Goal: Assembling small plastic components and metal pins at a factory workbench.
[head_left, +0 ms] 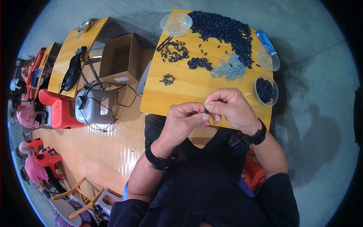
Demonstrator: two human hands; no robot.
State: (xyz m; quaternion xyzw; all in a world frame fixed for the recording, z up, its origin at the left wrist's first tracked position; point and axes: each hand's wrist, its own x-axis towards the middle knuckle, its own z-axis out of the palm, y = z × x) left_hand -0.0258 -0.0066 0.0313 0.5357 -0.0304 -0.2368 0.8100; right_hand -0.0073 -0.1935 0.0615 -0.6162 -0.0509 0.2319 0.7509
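Observation:
My left hand and my right hand meet over the near edge of the wooden table. The fingertips of both pinch a small black cylindrical piece, mostly hidden by the fingers. Beyond them lies a heap of small blue-grey parts. Left of it sits a cluster of short black pieces, with a looser group farther left and a small one nearer me. A large pile of black pieces covers the far right of the tabletop.
Black-handled snips or tweezers lie at the left edge. An open clear tub stands at the far left corner; another tub at right holds black pieces. A blue box rests by a clear container. Leftward are a cardboard box and stools.

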